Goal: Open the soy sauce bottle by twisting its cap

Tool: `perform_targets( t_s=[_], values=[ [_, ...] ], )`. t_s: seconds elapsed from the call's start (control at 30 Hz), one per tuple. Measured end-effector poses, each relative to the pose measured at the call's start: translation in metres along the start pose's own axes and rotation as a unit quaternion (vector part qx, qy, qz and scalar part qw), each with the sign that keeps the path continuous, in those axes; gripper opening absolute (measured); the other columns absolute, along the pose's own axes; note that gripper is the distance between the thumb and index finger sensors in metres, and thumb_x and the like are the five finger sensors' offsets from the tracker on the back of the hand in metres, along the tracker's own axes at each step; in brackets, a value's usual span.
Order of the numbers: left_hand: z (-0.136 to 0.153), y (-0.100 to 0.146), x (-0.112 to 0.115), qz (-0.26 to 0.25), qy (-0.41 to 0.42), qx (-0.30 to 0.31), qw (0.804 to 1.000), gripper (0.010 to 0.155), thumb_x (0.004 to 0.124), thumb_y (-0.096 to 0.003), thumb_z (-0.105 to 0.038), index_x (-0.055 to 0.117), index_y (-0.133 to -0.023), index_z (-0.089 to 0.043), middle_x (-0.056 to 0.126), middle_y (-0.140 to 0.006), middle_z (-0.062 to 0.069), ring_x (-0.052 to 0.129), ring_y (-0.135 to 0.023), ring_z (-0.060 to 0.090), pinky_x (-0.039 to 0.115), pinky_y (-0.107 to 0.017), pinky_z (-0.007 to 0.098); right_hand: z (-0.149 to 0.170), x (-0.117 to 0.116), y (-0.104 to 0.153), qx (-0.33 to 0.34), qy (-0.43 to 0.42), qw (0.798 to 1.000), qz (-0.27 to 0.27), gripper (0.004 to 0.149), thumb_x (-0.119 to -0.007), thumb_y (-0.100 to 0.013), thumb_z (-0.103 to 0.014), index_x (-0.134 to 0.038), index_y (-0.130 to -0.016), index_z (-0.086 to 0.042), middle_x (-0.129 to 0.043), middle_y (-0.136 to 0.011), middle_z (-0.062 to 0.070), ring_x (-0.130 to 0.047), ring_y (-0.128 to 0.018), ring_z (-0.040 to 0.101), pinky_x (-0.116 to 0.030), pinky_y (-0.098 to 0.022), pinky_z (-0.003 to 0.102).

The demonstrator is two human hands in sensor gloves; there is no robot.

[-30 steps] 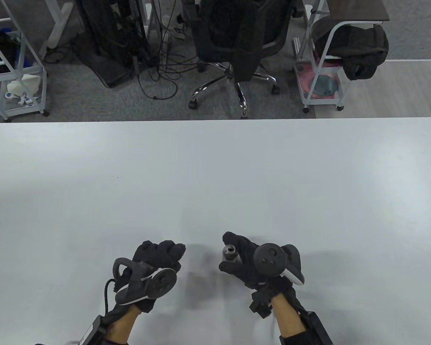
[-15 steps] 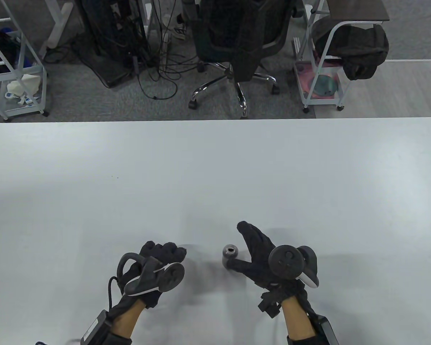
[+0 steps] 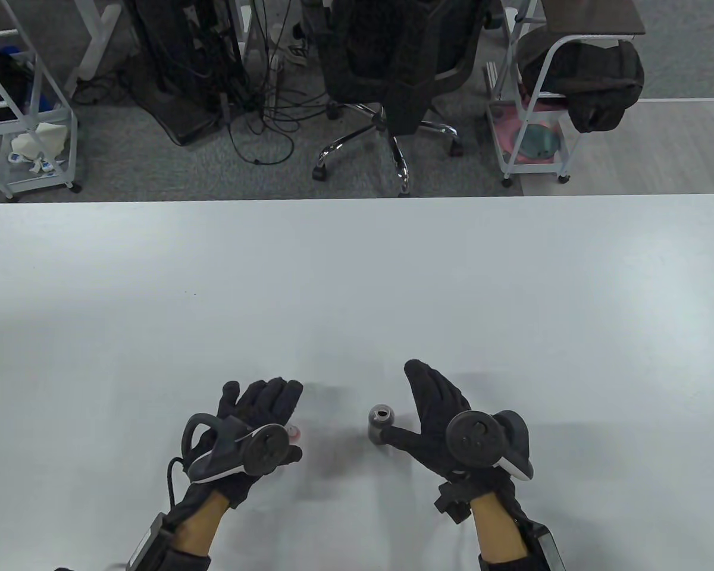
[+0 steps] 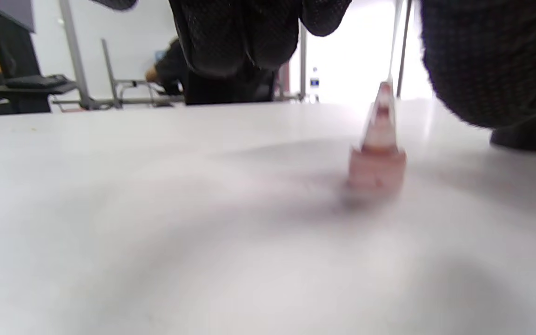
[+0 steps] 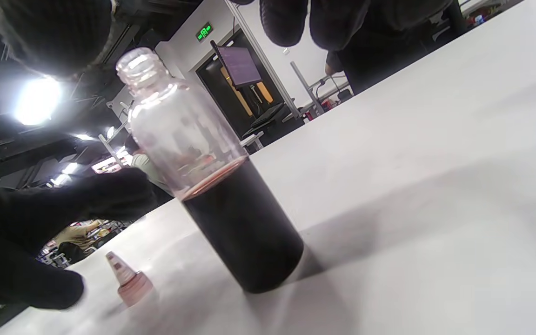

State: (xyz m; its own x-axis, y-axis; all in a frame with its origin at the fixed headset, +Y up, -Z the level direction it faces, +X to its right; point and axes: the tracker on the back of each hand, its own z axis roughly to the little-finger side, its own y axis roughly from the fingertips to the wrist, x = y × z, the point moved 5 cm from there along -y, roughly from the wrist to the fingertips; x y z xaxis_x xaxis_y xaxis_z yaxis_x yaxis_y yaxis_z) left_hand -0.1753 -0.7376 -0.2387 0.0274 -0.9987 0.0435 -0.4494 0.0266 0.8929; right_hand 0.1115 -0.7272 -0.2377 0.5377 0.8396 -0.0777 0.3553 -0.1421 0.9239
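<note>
The soy sauce bottle stands upright on the white table with its neck open; the right wrist view shows it clear-topped and half full of dark sauce. Its pink cone cap stands on the table to the bottom left of the bottle, also in the left wrist view and right wrist view. My left hand is open just above and left of the cap, holding nothing. My right hand is open beside the bottle, thumb close to its right side.
Beyond the table's far edge are an office chair, cables, and white wheeled racks. The table's near edge lies under my wrists.
My right hand let go of the bottle and spread open to its right. My left hand opened, and the cap now stands on the table beside it.
</note>
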Motion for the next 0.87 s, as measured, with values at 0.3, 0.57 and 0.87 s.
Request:
perform_targets(
  t_s=[0.3, 0.57, 0.87],
  values=[
    [0.038, 0.029, -0.034, -0.101, 0.064, -0.041, 0.992, 0.109, 0.077, -0.0364, -0.076, 0.027, -0.118, -0.024, 0.032, -0.124, 0.016, 0.045, -0.114, 0.049, 0.033, -0.071, 0.079, 0.008, 0.005, 0.005, -0.014, 0.068, 0.998, 0.01, 0.105, -0.065, -0.051, -0.075, -0.014, -0.122, -0.016, -0.029, -0.128, 0.023, -0.03, -0.118, 0.059, -0.035, -0.074, 0.078],
    [0.044, 0.036, -0.037, -0.113, 0.087, -0.049, 0.989, 0.108, 0.074, -0.0371, -0.078, 0.027, -0.118, -0.024, 0.033, -0.124, 0.017, 0.047, -0.114, 0.049, 0.033, -0.071, 0.079, 0.014, 0.006, 0.007, -0.021, 0.053, 0.998, 0.012, 0.105, -0.066, -0.051, -0.075, -0.015, -0.122, -0.018, -0.028, -0.128, 0.023, -0.03, -0.118, 0.059, -0.036, -0.075, 0.078],
    [0.042, 0.037, -0.035, -0.112, 0.091, -0.049, 0.988, 0.107, 0.075, -0.0373, -0.077, 0.027, -0.118, -0.024, 0.034, -0.124, 0.017, 0.048, -0.114, 0.048, 0.034, -0.071, 0.078, 0.004, 0.004, 0.007, -0.005, 0.052, 0.999, 0.013, 0.105, -0.066, -0.051, -0.075, -0.015, -0.122, -0.017, -0.029, -0.128, 0.023, -0.03, -0.118, 0.059, -0.037, -0.075, 0.077]
  ],
)
